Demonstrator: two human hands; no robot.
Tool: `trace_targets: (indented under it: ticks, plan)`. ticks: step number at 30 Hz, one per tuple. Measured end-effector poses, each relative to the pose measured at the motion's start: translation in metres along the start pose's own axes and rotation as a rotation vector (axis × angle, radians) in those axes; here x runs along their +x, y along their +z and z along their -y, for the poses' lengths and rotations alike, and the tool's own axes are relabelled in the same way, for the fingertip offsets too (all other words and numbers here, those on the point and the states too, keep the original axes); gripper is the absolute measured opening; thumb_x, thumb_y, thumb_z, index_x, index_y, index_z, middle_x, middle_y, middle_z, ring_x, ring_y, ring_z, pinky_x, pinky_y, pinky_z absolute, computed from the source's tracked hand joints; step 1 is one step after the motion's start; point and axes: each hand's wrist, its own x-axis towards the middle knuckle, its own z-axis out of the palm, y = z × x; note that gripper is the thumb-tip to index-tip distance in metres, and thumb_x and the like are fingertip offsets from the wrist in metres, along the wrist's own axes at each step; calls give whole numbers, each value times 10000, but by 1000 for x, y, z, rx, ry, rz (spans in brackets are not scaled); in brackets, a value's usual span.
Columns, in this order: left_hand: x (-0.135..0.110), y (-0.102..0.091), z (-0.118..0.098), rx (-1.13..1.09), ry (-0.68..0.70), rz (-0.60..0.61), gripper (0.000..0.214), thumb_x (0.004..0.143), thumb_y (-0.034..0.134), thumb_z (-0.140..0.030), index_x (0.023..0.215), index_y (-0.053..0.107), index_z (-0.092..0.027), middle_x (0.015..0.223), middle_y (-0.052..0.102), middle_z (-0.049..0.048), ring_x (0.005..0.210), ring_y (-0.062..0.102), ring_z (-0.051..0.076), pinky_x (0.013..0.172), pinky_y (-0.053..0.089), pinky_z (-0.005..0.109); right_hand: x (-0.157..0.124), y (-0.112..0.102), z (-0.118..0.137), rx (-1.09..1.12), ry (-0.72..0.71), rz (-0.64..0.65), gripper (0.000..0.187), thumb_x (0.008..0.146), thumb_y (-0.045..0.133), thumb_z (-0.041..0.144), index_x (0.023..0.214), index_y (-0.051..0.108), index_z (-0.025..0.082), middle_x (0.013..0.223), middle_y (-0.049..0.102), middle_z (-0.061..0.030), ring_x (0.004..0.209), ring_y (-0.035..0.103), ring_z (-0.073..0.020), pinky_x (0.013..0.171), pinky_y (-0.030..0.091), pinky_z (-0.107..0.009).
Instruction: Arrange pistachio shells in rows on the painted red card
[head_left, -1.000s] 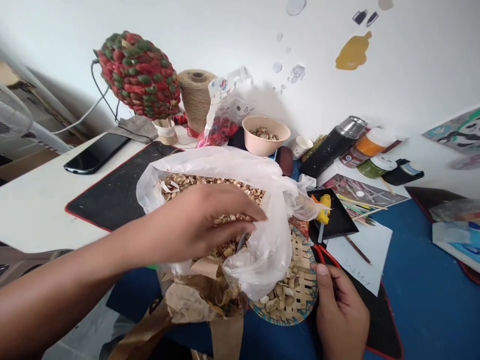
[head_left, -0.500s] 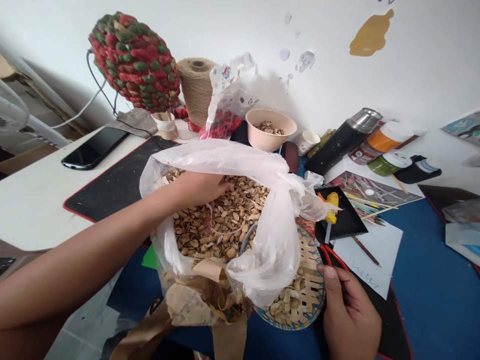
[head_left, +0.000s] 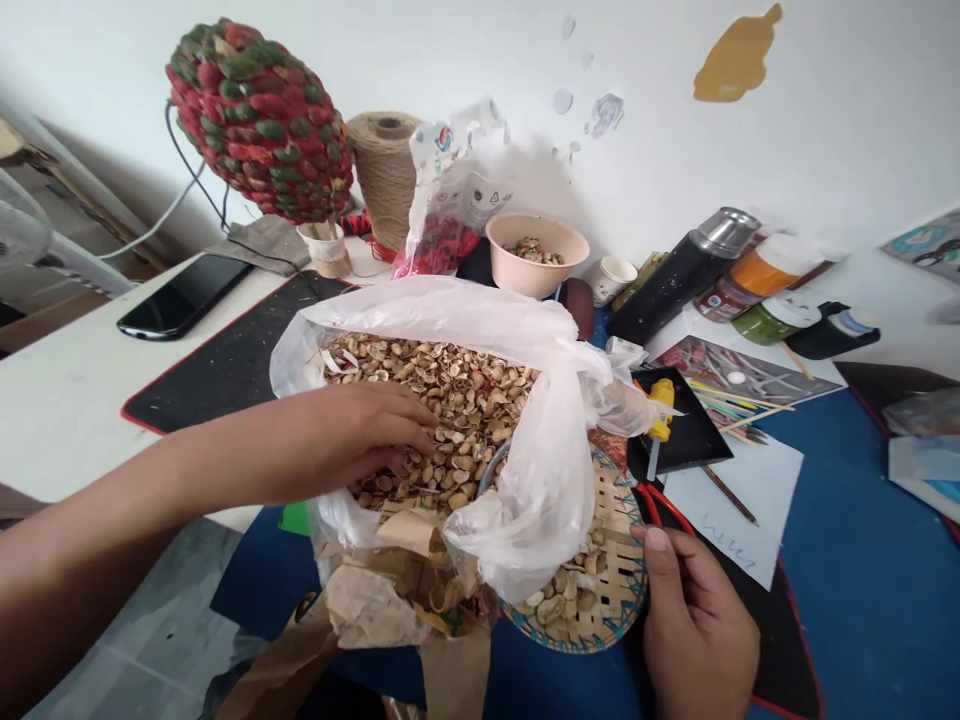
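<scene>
A white plastic bag [head_left: 551, 480] stands wide open in front of me, full of brown nut shells [head_left: 480, 400]. Over the shells reaches my left hand [head_left: 360, 435], its fingers loosely bent and slightly apart, the tips touching the shells. Whether any shell lies under the fingertips is hidden. My right hand [head_left: 697, 610] pinches the edge of a round woven basket [head_left: 619, 590] between thumb and fingers. Pale peanut shells [head_left: 566, 595] lie in this basket, which the bag partly covers. A grey curved rim [head_left: 491, 470] shows among the shells inside the bag.
Torn brown paper [head_left: 375, 605] hangs before the bag. Behind stand a red-green shell-covered ball [head_left: 259, 125], a twine spool [head_left: 384, 170], a peach bowl [head_left: 536, 255] and a black flask [head_left: 679, 275]. On the right lie a black tray [head_left: 694, 440], a yellow glue gun [head_left: 661, 410] and red-handled scissors [head_left: 671, 507].
My left hand has drawn back toward me, from the far part of the shells to the near left, and its fingers show more. My right hand keeps hold of the basket's edge.
</scene>
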Motion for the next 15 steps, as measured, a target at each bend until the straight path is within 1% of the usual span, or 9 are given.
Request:
trace_targets:
  ticks: [2,4,5,7,8,10,11,13,15]
  plan:
    - [-8,-5,8,70,-92,-72,358,1201,589,-307,1347,915,-327,1450,899,91,1341,844,313,1240,672,480,0,0,0,-13,-18,-3,959,784,756,1143,947,914,211,943,919,-122,837,835,-297,756,649,-355]
    - [-10,-10,11,105,-159,-147,359,1212,583,-386,1324,913,-301,1405,900,112,1305,843,341,1213,675,528,0,0,-2,-17,-19,-7,942,802,757,1128,951,909,211,951,921,-119,844,837,-299,764,643,-359]
    - [-10,-12,8,94,-171,-178,362,1221,582,-415,1311,911,-297,1385,898,115,1285,842,341,1193,676,524,0,0,-2,-14,-12,-6,937,805,764,1121,963,910,209,956,922,-118,851,839,-303,770,643,-363]
    - [-7,-14,-3,24,-145,-202,343,1239,582,-418,1273,906,-310,1318,900,100,1211,846,309,1123,681,460,0,1,-1,-3,11,-5,953,784,778,1128,981,912,205,968,925,-121,869,843,-313,787,649,-375]
    - [-5,-14,-10,-32,-113,-179,323,1243,585,-389,1253,901,-320,1280,899,87,1170,847,286,1077,681,414,-1,1,0,1,23,-8,969,765,786,1136,993,916,204,983,928,-125,886,847,-321,802,656,-382]
    - [0,-11,-21,-148,-53,-76,284,1234,608,-303,1232,890,-338,1226,896,66,1120,846,249,1000,671,334,-1,1,2,-1,44,-22,1004,723,790,1161,1001,921,205,1022,935,-133,924,852,-333,827,665,-392]
    - [2,-8,-24,-188,-33,-25,272,1221,627,-265,1224,888,-342,1212,894,60,1111,845,239,980,666,312,-1,1,2,-3,52,-27,1017,708,788,1172,1000,921,207,1042,938,-137,939,853,-336,836,666,-393]
    - [4,1,-23,-186,-24,26,266,1195,655,-216,1206,891,-337,1217,892,62,1115,844,238,996,661,311,-1,1,3,-7,62,-29,1031,691,784,1184,997,921,210,1064,940,-140,947,850,-334,836,662,-390]
    - [5,8,-14,-87,-56,-16,272,1180,651,-213,1205,898,-326,1250,890,75,1149,842,262,1069,658,364,-1,0,3,-10,65,-26,1036,687,779,1190,991,919,210,1051,937,-141,933,844,-330,824,659,-387]
